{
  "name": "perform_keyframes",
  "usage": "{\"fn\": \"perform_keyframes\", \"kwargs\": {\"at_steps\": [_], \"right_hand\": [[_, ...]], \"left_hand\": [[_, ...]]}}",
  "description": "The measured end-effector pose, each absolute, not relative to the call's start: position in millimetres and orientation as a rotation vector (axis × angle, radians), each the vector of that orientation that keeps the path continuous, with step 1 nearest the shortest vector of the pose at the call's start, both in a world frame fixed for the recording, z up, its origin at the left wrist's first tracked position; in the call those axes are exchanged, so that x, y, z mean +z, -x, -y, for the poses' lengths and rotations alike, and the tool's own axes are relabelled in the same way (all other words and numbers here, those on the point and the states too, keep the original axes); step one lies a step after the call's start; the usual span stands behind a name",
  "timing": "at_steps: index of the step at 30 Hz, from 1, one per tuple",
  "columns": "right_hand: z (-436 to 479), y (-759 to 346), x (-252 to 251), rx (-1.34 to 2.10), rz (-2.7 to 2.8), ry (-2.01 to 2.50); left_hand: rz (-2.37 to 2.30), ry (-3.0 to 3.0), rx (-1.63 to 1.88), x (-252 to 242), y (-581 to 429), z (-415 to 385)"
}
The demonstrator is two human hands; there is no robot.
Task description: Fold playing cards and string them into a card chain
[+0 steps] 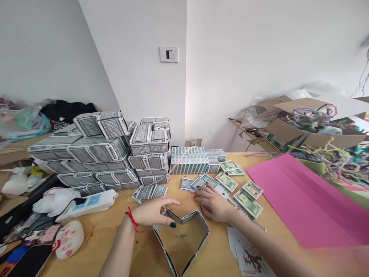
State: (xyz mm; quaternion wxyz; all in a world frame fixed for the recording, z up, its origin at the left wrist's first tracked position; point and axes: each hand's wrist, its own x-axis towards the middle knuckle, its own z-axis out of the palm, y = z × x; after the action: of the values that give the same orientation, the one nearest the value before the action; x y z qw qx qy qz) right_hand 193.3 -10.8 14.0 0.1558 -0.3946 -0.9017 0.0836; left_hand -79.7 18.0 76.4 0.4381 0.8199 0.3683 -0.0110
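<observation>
On the table in front of me stands a heart-shaped frame (196, 254) of playing cards set on edge. My left hand (154, 212) is over its upper left lobe, thumb and fingers apart, holding nothing. A red cord bracelet (133, 221) circles that wrist. Just right of the frame, my right hand (215, 204) is spread with its fingertips at loose blue-backed playing cards (208, 180); whether they touch a card is hard to tell. More loose cards (150, 192) lie beyond my left hand, and face-up cards (249, 257) are under my right forearm.
Stacked card blocks (86, 152) rise at the back left beside a row of card boxes (188, 161). Green card decks (249, 202), pink paper (300, 200) and a cardboard box (285, 132) of pipe cleaners are right. A power strip (92, 204) and phone (30, 259) lie left.
</observation>
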Motion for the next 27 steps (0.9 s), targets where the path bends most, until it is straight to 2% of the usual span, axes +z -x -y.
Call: {"fn": "perform_keyframes", "kwargs": {"at_steps": [7, 12, 18, 21, 25, 27], "right_hand": [[22, -206, 10, 0.056, 2.531, 1.277], [24, -203, 2, -0.022, 2.393, 1.316], [40, -197, 26, 0.339, 1.912, 1.52], [53, -192, 42, 0.678, 2.001, 1.651], [65, -181, 49, 0.87, 2.182, 1.697], [68, -177, 49, 0.996, 2.186, 1.702]], "left_hand": [[-0.917, -2.133, 0.025, 75, 53, -8], [-1.0, -2.299, -0.064, 67, 33, 0], [-1.077, -2.337, -0.052, 66, 30, 1], [-1.173, -2.327, -0.021, 72, 39, 2], [-1.507, -2.209, -0.157, 73, 56, 4], [-1.525, -2.125, -0.193, 70, 63, 4]]}}
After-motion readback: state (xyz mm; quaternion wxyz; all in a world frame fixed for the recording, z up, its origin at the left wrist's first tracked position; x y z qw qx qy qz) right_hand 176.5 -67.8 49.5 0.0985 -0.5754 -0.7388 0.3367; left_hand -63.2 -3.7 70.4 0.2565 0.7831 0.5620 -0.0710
